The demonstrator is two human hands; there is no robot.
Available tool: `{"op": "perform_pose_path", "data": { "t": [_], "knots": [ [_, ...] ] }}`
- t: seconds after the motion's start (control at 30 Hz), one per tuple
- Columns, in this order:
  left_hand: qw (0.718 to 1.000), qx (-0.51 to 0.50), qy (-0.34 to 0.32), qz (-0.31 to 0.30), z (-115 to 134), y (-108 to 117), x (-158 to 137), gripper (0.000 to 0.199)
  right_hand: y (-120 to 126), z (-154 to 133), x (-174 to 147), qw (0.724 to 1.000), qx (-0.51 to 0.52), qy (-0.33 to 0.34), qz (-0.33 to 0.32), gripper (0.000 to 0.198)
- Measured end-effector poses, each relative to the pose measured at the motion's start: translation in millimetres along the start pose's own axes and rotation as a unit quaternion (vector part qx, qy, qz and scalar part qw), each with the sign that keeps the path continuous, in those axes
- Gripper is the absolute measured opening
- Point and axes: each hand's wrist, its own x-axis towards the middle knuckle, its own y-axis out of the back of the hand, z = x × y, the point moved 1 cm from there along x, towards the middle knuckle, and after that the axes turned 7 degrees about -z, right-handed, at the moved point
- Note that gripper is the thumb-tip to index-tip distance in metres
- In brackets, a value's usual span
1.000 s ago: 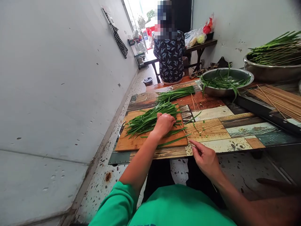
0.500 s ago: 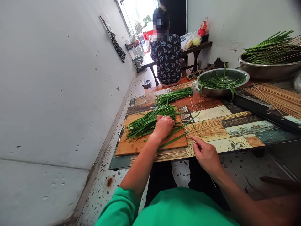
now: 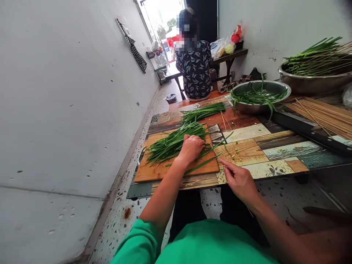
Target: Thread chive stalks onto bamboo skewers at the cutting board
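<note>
My left hand (image 3: 191,149) is closed over the cut ends of a few garlic chives (image 3: 205,164) on a wooden cutting board (image 3: 154,173); its fingertips are partly hidden. A larger pile of garlic chives (image 3: 176,141) lies just beyond it on the board. My right hand (image 3: 239,180), at the table's front edge, is closed in a pinch on a thin bamboo skewer (image 3: 216,153). The skewer points up and left toward my left hand's fingers, and its rear end sticks out below my right wrist. Whether its tip pierces the chives I cannot tell.
Another chive bundle (image 3: 204,111) lies behind the board, near two loose skewers (image 3: 226,120). At right are a metal bowl with chives (image 3: 261,106), a large knife (image 3: 310,131), many bamboo skewers (image 3: 327,113) and a basin of skewered greens (image 3: 310,82). A person (image 3: 194,69) sits beyond.
My right hand has shifted slightly left, bringing the skewer nearer to my left hand. My left hand stays in place on the chives.
</note>
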Motion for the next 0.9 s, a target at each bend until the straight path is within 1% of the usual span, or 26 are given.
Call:
{"op": "perform_pose_path", "data": {
  "t": [0.17, 0.37, 0.47, 0.67, 0.9],
  "knots": [
    [1.0, -0.015, 0.008, -0.001, 1.8, 2.0, 2.2, 0.022, 0.3, 2.9, -2.4, 1.0, -0.007, -0.007, 0.018, 0.038],
    [0.999, -0.038, 0.009, -0.002, 1.6, 3.0, 1.7, 0.021, -1.3, 5.7, -1.7, 1.0, -0.009, -0.002, 0.006, 0.038],
    [0.999, -0.051, 0.008, 0.008, 2.9, 2.6, 1.8, 0.021, -1.1, 4.6, -2.0, 1.0, 0.001, 0.002, 0.004, 0.037],
    [0.998, -0.06, 0.03, 0.017, 5.2, 1.7, 2.1, 0.021, 0.0, 4.9, -3.3, 1.0, 0.012, -0.014, 0.014, 0.037],
    [0.998, -0.06, 0.011, 0.015, 4.9, 1.6, 3.1, 0.021, -1.4, 6.7, -0.9, 1.0, 0.0, 0.002, 0.009, 0.036]
  ]
}}
